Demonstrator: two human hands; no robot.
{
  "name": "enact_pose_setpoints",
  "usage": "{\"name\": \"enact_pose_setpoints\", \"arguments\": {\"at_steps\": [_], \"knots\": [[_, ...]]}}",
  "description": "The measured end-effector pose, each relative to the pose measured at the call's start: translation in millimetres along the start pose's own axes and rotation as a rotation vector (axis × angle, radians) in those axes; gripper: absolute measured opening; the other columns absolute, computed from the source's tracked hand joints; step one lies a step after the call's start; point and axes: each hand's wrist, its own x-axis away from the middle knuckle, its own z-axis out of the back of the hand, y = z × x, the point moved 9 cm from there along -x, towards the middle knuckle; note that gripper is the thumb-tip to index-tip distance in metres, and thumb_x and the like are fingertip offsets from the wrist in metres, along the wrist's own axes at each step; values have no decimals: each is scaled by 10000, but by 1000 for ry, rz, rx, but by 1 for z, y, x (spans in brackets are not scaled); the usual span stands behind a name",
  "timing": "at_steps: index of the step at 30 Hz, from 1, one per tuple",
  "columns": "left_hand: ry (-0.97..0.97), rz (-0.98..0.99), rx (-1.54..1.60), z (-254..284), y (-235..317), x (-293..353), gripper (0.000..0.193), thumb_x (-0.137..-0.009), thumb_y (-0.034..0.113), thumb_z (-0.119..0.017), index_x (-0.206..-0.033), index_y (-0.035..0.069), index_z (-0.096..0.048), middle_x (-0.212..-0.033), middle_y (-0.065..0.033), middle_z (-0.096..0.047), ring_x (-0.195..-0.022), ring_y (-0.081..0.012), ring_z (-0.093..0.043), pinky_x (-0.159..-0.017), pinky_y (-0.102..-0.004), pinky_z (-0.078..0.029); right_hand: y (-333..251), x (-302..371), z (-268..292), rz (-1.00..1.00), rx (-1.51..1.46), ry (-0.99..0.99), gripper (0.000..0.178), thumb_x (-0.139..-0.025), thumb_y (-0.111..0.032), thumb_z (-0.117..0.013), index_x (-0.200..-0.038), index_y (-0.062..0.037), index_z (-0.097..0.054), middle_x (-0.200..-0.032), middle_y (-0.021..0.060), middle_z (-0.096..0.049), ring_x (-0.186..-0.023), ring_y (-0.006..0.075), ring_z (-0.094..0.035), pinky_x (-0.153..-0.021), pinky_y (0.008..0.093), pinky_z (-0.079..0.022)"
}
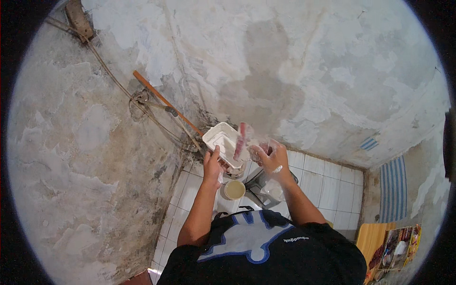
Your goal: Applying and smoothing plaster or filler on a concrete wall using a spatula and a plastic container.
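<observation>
My left hand (213, 164) grips a white rectangular tub (221, 136) by its near left side and tilts it over the floor. White paste coats the tub's inside. Beside it, my right hand (272, 157) is closed around a flat red scraper (241, 140), which is smeared with white and blurred by motion. The scraper's blade is at the tub's right edge; whether it touches cannot be made out. White residue spots the fingers of both hands.
Below my hands stand a round bucket (234, 190) of pale liquid and a grey plastic stool (256, 186) with a whitish plastic bag (273, 189). An orange stick (164, 99) and cables (111, 71) run along the patchy left wall. A wooden board (372, 240) is at lower right.
</observation>
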Motion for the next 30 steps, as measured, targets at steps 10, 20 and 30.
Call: {"name": "enact_pose_setpoints", "arguments": {"at_steps": [10,20,30], "knots": [[87,-66,61,8,17,-11,468,-988,346,-543,-1327,63,-388,-1345,-151,-476,-1229,-299,-510,-998,-491,-456,64,28,-8,-163,-324,38,294,-864,-258,-688,-984,8,-653,-750,101,-671,-605,191,-606,-575,329,-476],[79,-125,-3,0,12,-8,445,-973,291,-582,-1298,93,-349,-1237,-144,-517,-1077,-263,-592,-832,-395,-532,68,38,-30,-122,-288,185,140,-921,-138,-638,-925,0,-621,-769,38,-645,-597,106,-573,-533,267,-473],[91,-142,75,5,23,1,449,-983,260,-564,-1319,92,-320,-1322,-162,-464,-1186,-287,-542,-904,-426,-516,44,13,-8,-156,-349,96,240,-893,-214,-673,-956,17,-660,-753,83,-672,-585,132,-592,-524,305,-467]]}}
